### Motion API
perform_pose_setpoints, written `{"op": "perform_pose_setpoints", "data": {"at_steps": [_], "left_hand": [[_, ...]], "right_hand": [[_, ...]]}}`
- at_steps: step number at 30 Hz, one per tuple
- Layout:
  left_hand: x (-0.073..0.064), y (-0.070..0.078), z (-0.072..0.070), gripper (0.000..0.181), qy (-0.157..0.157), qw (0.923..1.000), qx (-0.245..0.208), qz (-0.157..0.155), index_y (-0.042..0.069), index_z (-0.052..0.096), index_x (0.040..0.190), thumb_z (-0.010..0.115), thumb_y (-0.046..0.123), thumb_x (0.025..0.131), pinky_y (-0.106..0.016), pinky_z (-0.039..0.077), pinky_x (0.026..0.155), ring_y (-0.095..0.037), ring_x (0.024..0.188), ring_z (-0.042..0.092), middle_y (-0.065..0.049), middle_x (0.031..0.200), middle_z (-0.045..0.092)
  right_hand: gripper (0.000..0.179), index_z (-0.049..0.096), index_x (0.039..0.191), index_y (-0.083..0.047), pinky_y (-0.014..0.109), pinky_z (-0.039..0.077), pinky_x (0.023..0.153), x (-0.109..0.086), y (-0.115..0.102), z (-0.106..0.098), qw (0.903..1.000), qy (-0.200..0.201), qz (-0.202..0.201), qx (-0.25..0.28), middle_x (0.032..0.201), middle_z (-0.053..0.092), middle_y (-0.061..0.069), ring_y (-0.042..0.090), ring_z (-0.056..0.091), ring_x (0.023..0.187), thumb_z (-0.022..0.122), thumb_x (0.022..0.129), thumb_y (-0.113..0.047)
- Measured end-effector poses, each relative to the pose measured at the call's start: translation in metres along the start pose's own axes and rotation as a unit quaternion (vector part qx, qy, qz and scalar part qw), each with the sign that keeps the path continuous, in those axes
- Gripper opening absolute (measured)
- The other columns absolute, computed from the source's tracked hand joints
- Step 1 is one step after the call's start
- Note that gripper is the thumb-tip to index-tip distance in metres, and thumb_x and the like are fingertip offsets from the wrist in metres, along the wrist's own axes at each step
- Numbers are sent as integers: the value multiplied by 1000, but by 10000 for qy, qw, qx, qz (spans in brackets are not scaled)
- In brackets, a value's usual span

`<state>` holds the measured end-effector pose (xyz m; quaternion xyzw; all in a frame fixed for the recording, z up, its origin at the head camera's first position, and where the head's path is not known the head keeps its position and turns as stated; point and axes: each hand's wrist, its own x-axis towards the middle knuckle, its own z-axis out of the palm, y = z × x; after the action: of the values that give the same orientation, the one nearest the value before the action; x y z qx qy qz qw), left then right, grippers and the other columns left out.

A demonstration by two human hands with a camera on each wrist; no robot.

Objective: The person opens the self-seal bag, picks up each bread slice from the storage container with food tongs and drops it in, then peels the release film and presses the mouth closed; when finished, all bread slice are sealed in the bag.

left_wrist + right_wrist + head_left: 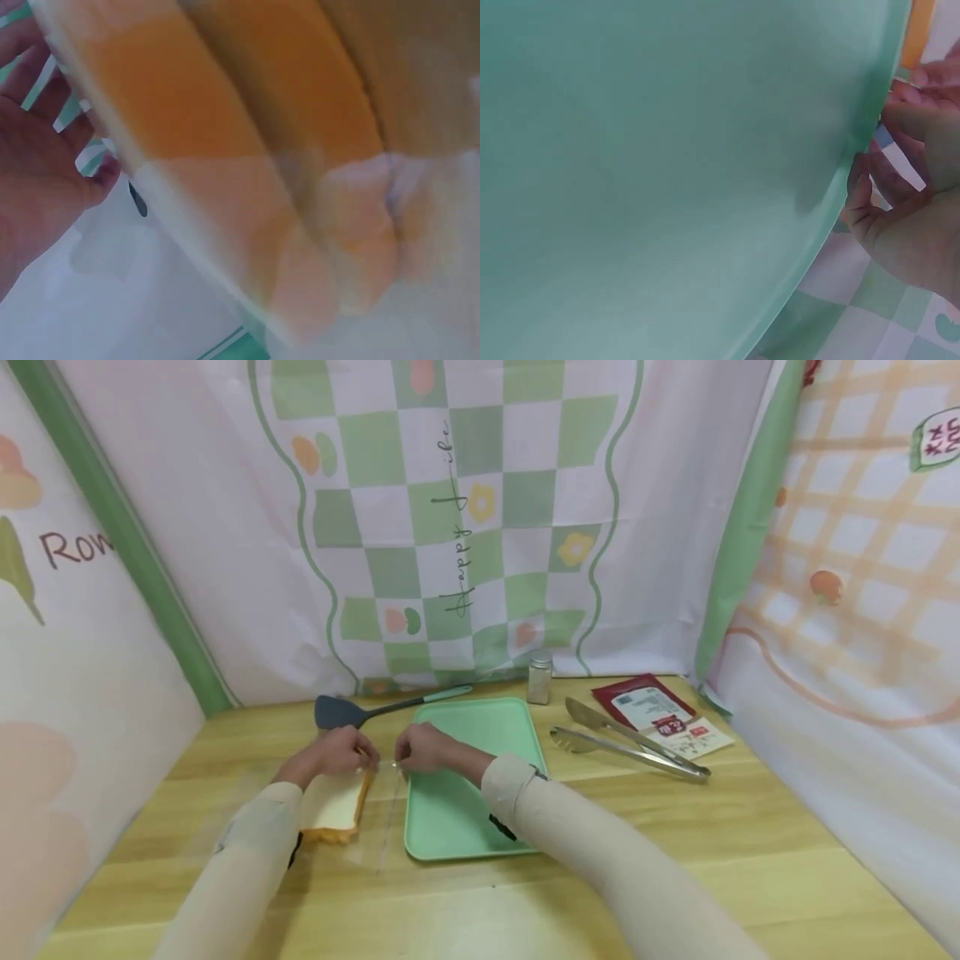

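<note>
Cloth (480,527): printed, hung behind the worktop and down both sides; green and white checks in the middle.

Worktop (465,918): wood-grained, carries everything below.

Tray (450,810): pale green, flat, near the middle; my right forearm crosses above it.

Bag (386,827): clear film, faint, left of the tray. One edge shows as a thin line between bread and tray.

Tongs (645,741): metal, lying well to the right of the tray.

Spatula (339,712): dark head, light green handle, lying beyond my hands; the handle's end reaches past the tray's far edge.

Packet (652,706): red with a white label, at the far right, beyond the tongs.

Bread (333,802): inside the bag, left of the tray, pale face up, brown crust along its right and near sides. The left wrist view, blurred, shows the crusts of slices side by side behind film. It lies just on the near side of my left hand and well clear of my right.

Left hand (339,752): over the bread's far end, fingers bent, thumb and fingertips pinching the bag.

Right hand (423,749): above the tray's left rim, fingers curled, pinching the bag's film across a small gap from my left.

Jar (539,678): small, clear, metal-capped, upright near the tray's far right corner.
</note>
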<state>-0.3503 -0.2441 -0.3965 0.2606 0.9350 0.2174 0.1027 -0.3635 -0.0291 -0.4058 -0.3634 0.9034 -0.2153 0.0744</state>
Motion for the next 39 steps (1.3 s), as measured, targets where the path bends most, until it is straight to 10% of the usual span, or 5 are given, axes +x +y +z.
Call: {"op": "perform_pose_setpoints", "data": {"at_steps": [17, 24, 32, 39], "left_hand": [[21, 13, -1, 16, -468, 9948, 210, -882, 11, 75, 99, 65, 11, 86, -41, 50, 91, -21, 100, 63, 0, 100, 73], [25, 11, 2, 16, -622, 9935, 187, -933, 13, 73, 97, 61, 9, 87, -46, 46, 92, -20, 97, 60, 1, 99, 71], [22, 8, 4, 10, -361, 9926, 300, -1124, 18, 72, 93, 62, 19, 93, -78, 13, 105, -24, 106, 60, 8, 94, 70], [23, 7, 5, 10, -314, 9937, 240, -1044, 18, 71, 91, 61, 18, 93, -77, 18, 104, -25, 106, 60, 7, 93, 69]], "right_hand": [[8, 76, 94, -12, 20, 49, 70, 13, 2, 1, 9986, -233, 476, -74, 87, 71, -5, 8, 61, 79, 75, 87, -11], [14, 76, 95, -12, 20, 50, 71, 15, -3, 5, 9982, -203, 432, -368, 91, 71, -4, 9, 61, 84, 70, 86, -3], [10, 71, 83, -16, 19, 48, 66, 17, 6, 11, 9985, 154, 534, 11, 82, 69, -6, 8, 59, 75, 71, 88, -7], [11, 76, 85, -14, 18, 48, 69, 16, 10, 7, 9996, 111, 213, 117, 81, 71, -9, 6, 60, 76, 70, 91, -8]]}}
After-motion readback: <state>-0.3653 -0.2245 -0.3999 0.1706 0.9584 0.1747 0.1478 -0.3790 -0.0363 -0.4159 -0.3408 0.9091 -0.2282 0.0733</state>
